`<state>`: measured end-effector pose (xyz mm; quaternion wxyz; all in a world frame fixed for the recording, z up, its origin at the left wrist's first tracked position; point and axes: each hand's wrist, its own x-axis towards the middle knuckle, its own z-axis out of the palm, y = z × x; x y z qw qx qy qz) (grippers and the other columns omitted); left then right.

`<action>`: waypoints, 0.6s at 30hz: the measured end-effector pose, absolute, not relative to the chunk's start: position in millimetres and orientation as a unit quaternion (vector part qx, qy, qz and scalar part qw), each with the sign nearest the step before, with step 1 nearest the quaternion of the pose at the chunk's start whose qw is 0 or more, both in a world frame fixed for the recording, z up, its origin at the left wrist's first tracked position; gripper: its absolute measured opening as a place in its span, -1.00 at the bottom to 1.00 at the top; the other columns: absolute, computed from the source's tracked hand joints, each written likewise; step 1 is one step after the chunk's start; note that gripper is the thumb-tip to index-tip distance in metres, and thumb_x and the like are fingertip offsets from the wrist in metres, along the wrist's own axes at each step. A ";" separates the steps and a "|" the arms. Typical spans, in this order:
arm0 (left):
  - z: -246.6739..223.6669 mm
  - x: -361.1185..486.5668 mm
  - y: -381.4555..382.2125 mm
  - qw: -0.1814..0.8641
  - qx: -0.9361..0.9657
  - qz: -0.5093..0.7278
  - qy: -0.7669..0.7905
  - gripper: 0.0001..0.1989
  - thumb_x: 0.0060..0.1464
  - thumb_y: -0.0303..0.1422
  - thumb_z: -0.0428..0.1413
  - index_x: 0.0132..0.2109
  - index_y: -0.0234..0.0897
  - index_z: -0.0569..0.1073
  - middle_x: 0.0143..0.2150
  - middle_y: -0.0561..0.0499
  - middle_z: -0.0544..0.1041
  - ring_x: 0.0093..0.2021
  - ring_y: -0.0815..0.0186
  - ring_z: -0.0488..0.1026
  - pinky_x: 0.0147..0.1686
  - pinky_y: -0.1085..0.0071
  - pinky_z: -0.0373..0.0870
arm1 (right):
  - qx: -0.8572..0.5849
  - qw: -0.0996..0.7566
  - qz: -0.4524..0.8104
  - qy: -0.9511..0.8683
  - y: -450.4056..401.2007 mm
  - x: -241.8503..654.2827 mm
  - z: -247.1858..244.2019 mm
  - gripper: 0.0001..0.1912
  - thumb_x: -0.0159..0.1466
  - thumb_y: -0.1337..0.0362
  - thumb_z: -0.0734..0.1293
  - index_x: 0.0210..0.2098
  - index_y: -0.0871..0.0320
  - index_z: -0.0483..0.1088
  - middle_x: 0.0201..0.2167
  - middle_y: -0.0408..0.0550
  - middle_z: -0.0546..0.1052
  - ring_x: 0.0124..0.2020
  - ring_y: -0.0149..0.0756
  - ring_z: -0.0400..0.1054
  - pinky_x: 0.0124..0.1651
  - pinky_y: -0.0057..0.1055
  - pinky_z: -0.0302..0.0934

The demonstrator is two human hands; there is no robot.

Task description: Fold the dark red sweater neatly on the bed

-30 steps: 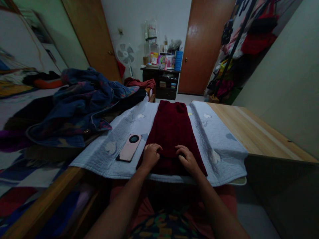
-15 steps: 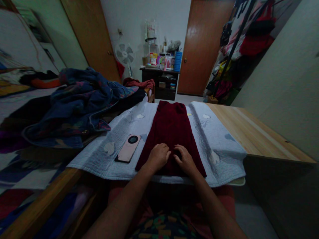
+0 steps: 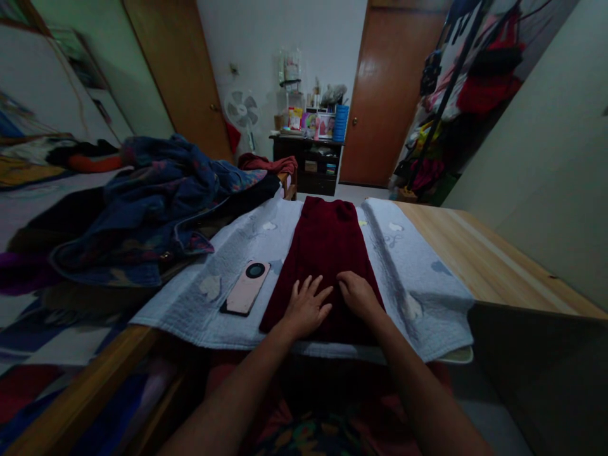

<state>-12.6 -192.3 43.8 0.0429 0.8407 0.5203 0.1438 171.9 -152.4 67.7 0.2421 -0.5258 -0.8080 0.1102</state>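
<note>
A dark red folded garment (image 3: 327, 244) lies lengthwise in front of me, narrower at its far end. My left hand (image 3: 306, 310) rests on its near part with the fingers spread, palm down. Beside it, to the right, my right hand (image 3: 358, 292) is over the same fabric with fingers curled together, the tips turned inward. Whether anything is between those fingertips is hidden. Under the garment spreads a pale blue-grey quilted cloth (image 3: 427, 272). A pink phone (image 3: 242, 296) with a round black camera ring lies on this cloth, left of the garment.
A heap of clothes with a denim jacket (image 3: 156, 190) on top sits at left, behind a wooden rail (image 3: 90, 392). A wooden board (image 3: 489, 259) extends at right. Beyond stand a fan (image 3: 242, 109), a dark cabinet (image 3: 306, 166) and hanging bags (image 3: 494, 76).
My left hand has flattened and spread its fingers on the garment. My right hand has curled its fingers closer together. The view has shifted slightly.
</note>
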 end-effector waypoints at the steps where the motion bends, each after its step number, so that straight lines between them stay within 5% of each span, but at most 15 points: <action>1: 42.4 -12.4 -191.5 0.041 0.841 0.145 0.520 -0.53 0.25 -0.11 -0.07 0.27 0.03 0.22 0.39 -0.04 0.09 0.37 -0.01 -0.02 0.27 -0.15 -0.09 | -0.510 0.258 0.119 -0.812 -144.6 170.1 65.6 -0.64 0.32 0.37 0.11 -0.01 0.18 0.43 0.04 0.09 0.49 0.09 -0.24 0.35 0.17 -0.28 0.18; 8: 39.8 -13.2 -190.2 0.057 0.841 0.149 0.518 -0.57 0.25 -0.14 -0.06 0.25 0.08 0.25 0.39 -0.01 0.09 0.37 0.01 -0.03 0.27 -0.16 -0.11 | -0.547 0.168 0.158 -0.805 -102.4 160.9 46.7 -0.51 0.36 0.20 0.13 0.25 0.16 0.18 0.34 0.12 0.11 0.37 -0.11 -0.09 0.30 0.05 -0.10; 18: 39.7 -14.2 -189.0 0.067 0.840 0.161 0.513 -0.58 0.24 -0.14 -0.03 0.22 0.09 0.28 0.38 -0.01 0.10 0.37 0.03 -0.01 0.27 -0.12 -0.07 | -0.607 0.107 0.099 -0.781 -75.5 152.3 49.2 -0.42 0.39 0.03 0.07 0.33 0.13 0.03 0.39 0.09 -0.02 0.40 -0.08 -0.21 0.32 0.10 -0.23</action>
